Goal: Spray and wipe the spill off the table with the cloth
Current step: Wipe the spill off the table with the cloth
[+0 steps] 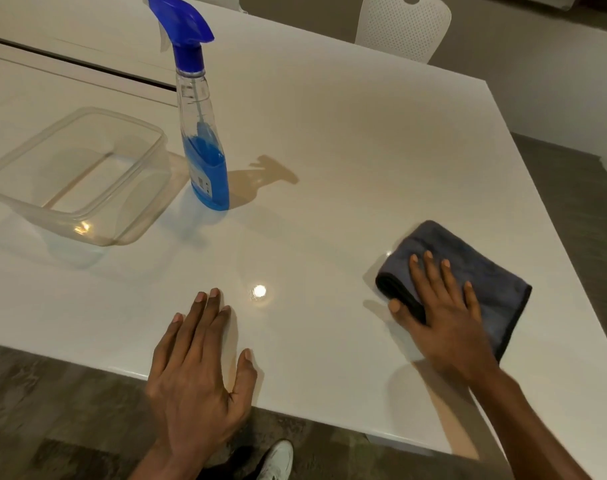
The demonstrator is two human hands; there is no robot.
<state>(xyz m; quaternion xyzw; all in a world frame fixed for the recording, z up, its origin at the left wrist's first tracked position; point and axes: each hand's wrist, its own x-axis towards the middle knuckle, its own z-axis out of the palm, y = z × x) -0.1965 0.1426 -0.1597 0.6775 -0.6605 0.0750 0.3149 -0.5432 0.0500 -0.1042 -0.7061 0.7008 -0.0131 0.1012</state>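
Observation:
A folded dark grey cloth [475, 265] lies on the white table [347, 140] at the right. My right hand [444, 317] presses flat on the cloth, fingers spread, thumb over its near-left fold. My left hand [201, 372] rests flat on the table near the front edge, fingers apart, holding nothing. A clear spray bottle [205, 147] with a blue trigger head and blue liquid stands upright at the left centre, away from both hands. I cannot make out a spill; only a bright light reflection shows between my hands.
A clear plastic container [18, 181] sits to the left of the bottle. A white perforated chair [402, 26] stands behind the table's far edge. The table's front edge runs just under my left palm, with grey floor and a white shoe [277, 459] below.

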